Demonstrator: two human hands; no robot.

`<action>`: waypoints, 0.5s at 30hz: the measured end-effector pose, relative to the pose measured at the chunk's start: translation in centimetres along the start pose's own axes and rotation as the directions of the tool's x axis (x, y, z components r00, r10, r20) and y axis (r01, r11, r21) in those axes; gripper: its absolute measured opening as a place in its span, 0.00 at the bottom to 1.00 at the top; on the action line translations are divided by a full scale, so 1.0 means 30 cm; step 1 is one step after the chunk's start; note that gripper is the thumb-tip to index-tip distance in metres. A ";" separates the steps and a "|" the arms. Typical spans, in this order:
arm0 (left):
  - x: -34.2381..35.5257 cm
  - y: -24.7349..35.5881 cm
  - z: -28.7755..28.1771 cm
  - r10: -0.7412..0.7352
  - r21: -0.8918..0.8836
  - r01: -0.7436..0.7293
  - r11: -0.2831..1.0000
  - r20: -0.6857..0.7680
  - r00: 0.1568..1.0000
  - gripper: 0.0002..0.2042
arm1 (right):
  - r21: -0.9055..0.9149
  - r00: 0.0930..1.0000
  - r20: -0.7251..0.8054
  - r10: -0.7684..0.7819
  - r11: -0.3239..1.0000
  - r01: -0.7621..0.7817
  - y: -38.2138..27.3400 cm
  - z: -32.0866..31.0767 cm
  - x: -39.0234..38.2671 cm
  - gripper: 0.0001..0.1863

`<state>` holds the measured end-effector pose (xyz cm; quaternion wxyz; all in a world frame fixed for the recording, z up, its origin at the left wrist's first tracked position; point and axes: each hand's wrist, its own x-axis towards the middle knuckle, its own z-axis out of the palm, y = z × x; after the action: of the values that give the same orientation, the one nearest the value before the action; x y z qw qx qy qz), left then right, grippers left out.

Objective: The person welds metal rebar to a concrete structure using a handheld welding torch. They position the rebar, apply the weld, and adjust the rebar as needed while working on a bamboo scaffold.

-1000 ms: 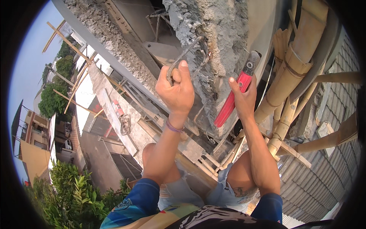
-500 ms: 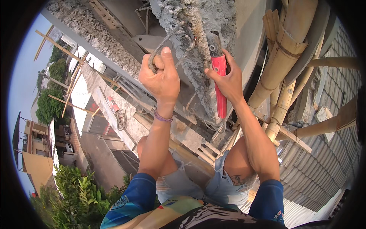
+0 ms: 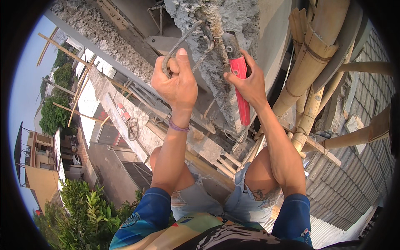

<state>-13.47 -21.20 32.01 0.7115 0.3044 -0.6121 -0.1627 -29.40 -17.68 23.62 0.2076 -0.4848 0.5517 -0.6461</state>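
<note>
My left hand [image 3: 175, 81] is closed around a bent grey steel rod [image 3: 180, 41], its thumb pointing up. The rod curves from my fingers up to the rough concrete edge [image 3: 239, 18], where another bent piece of metal [image 3: 209, 43] sticks out. In my right hand [image 3: 251, 81] is a red-handled tool [image 3: 240, 89] with a grey metal head [image 3: 230, 45] and a round rivet. Its head points up, close to the concrete face, and I cannot tell whether it touches. The exact kind of tool does not show.
Thick bamboo poles [image 3: 306, 58], tied together, stand to the right above a tiled roof [image 3: 346, 187]. A ledge [image 3: 143, 135] at left carries a small red object and a metal frame [image 3: 133, 129]. Leafy trees [image 3: 89, 208] and buildings lie far below on the left.
The red-handled tool has shifted slightly upward, its head tilting a little to the left. My left hand keeps its hold on the rod and has barely moved.
</note>
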 end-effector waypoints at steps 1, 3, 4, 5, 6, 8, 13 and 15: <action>0.000 0.002 0.001 0.006 0.002 -0.006 1.000 -0.001 1.000 0.19 | -0.007 1.000 0.006 -0.012 1.000 0.012 -0.003 0.000 0.000 0.45; -0.002 0.007 0.001 0.000 -0.009 0.000 1.000 -0.005 1.000 0.19 | -0.017 1.000 0.000 -0.010 1.000 0.010 -0.007 0.002 0.000 0.44; -0.003 0.009 0.002 -0.012 -0.022 0.011 1.000 -0.007 1.000 0.19 | -0.020 1.000 -0.004 -0.014 1.000 0.014 -0.007 0.003 0.000 0.44; -0.004 0.010 0.002 -0.016 -0.042 0.016 0.999 -0.005 1.000 0.19 | -0.022 1.000 -0.007 -0.014 1.000 0.014 -0.007 0.005 0.000 0.44; -0.004 0.011 0.002 -0.023 -0.034 0.023 0.999 -0.002 1.000 0.18 | -0.023 1.000 -0.010 -0.014 1.000 0.014 -0.005 0.007 0.001 0.44; -0.004 0.011 -0.001 -0.016 -0.040 0.016 0.999 0.012 1.000 0.18 | -0.020 1.000 -0.012 -0.017 1.000 0.017 -0.002 0.008 0.002 0.44; -0.002 0.010 -0.006 -0.003 -0.010 0.004 1.000 0.026 1.000 0.17 | -0.019 1.000 0.010 -0.024 1.000 0.024 0.001 0.003 0.003 0.43; -0.003 0.011 -0.007 -0.006 -0.003 0.006 1.000 0.027 1.000 0.17 | -0.044 1.000 0.002 -0.024 0.999 0.024 0.002 0.004 0.004 0.43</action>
<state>-13.32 -20.86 32.14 0.7032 0.3028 -0.6205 -0.1699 -29.36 -17.85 23.59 0.1897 -0.4962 0.5598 -0.6359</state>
